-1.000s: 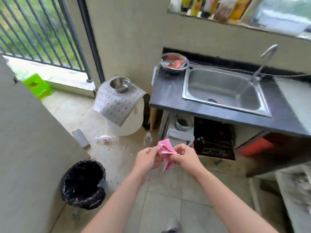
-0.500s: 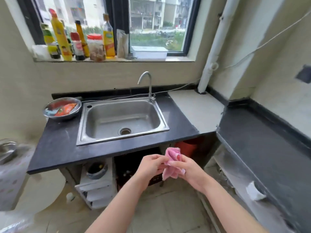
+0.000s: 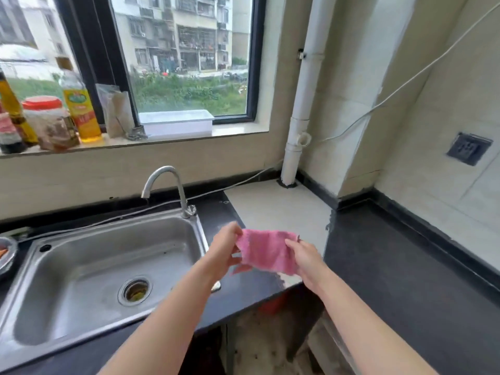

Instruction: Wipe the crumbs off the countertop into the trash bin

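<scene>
A pink cloth [image 3: 266, 251] is stretched flat between both hands, held in the air above the countertop just right of the sink. My left hand [image 3: 223, 251] pinches its left edge and my right hand [image 3: 304, 259] grips its right edge. Below lies the black countertop [image 3: 392, 266], with a pale tiled section [image 3: 276, 209] in the corner. No crumbs can be made out on the surfaces. The trash bin is out of view.
A steel sink [image 3: 89, 269] with a tap [image 3: 167, 188] sits to the left, and a metal bowl [image 3: 5, 255] shows at the left edge. Bottles and jars [image 3: 51, 117] and a white box [image 3: 176, 124] line the windowsill. A white pipe [image 3: 303, 109] stands in the corner.
The view swung from the floor and trash bin up to the counter and closer. The bunched cloth has been spread out between my hands.
</scene>
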Tool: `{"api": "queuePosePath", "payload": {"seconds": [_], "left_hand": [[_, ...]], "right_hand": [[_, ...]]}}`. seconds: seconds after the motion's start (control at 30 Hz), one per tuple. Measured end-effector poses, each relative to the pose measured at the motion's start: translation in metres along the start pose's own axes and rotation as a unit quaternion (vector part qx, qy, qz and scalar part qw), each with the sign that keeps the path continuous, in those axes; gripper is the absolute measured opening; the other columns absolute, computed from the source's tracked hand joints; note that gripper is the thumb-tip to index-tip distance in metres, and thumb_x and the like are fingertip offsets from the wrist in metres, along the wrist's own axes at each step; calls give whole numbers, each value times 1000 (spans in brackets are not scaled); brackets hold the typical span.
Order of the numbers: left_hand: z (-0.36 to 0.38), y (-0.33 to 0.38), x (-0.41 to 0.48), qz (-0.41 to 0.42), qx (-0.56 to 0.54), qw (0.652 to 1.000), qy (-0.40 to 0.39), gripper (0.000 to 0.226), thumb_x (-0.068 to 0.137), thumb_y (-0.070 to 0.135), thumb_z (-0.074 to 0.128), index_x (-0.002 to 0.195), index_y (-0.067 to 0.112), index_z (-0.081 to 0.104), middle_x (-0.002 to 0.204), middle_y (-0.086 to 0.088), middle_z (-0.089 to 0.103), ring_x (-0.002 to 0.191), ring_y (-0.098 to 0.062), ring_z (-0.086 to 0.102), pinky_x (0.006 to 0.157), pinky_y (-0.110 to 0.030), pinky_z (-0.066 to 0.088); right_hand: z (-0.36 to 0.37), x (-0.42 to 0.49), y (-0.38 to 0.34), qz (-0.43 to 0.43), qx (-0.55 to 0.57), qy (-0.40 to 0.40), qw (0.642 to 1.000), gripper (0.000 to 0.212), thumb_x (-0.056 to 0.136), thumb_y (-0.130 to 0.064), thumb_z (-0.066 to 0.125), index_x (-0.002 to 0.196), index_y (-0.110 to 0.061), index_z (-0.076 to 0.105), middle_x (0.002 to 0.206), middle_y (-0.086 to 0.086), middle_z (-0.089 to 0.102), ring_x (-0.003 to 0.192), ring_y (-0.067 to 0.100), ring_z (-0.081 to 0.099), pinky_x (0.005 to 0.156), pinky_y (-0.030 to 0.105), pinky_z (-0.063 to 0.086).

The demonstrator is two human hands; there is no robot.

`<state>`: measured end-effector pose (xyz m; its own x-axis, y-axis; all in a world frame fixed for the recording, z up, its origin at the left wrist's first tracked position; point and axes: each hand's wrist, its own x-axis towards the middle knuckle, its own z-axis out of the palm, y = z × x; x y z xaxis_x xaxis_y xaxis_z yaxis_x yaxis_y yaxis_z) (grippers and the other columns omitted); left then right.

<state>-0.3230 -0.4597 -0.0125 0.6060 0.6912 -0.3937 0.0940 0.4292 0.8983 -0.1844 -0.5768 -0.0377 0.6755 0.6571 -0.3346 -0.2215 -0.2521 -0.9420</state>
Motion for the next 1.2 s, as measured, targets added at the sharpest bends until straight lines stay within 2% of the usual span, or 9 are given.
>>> {"api": "queuePosePath", "payload": {"seconds": [0.2,0.37,0.43,0.57,0.77,0.87,0.97,1.07,1.2], "left_hand": [[-2,79,140,-14,53,997,55,19,86,27,51,85,10,59,76,-8,61,66,-24,60,56,-31,51],[5,136,226,18,96,995,2,14,90,21,59,84,9,63,82,-12,59,69,-24,59,62,-34,53],[3,156,253,38,135,990,-27,4,83,8,64,86,8,61,88,-13,56,74,-25,58,61,-31,48],[-2,199,308,88,218,970,56,46,75,-2,65,115,13,48,112,-4,51,96,-21,58,59,-29,48],[6,268,402,222,368,879,205,44,71,-14,47,101,16,56,85,-3,58,79,-23,60,55,-27,46],[7,283,447,287,470,801,234,35,70,-13,49,93,5,68,107,-12,59,99,-31,59,83,-30,45],[6,282,482,281,552,750,232,35,78,-11,42,108,1,56,135,-14,38,111,-34,55,93,-34,41],[5,275,504,257,616,710,223,45,81,-11,39,124,1,44,152,-23,16,142,-36,22,113,-32,24],[5,264,512,188,725,623,225,46,89,2,37,135,4,41,157,-25,-2,147,-35,-3,120,-40,4]], "right_hand": [[-10,122,-83,-48,-102,52,992,15,99,-27,48,90,-26,61,98,-1,67,91,17,64,77,36,55],[-9,215,-151,-89,-187,63,976,29,95,-22,55,96,5,65,86,11,66,77,18,58,67,30,43],[-3,250,-177,-95,-199,53,974,23,94,-18,55,88,2,64,80,9,57,72,17,52,63,29,39],[15,324,-227,-94,-229,4,969,13,90,-6,54,85,-3,66,76,7,59,67,19,55,60,28,41],[61,442,-282,-138,-247,-12,959,19,85,3,54,85,-11,66,70,-1,62,56,8,55,42,13,39],[87,494,-294,-165,-225,-1,960,22,86,4,53,102,-5,65,84,4,64,70,16,58,53,20,43],[102,529,-296,-176,-225,24,958,26,85,2,52,108,-5,63,100,10,66,91,27,63,74,29,49],[106,552,-288,-181,-280,15,943,39,87,-5,55,126,-9,56,124,12,62,113,29,58,92,30,44],[103,558,-282,-195,-373,-10,907,44,87,-10,55,130,-9,54,131,12,59,120,30,53,94,28,41]]}}
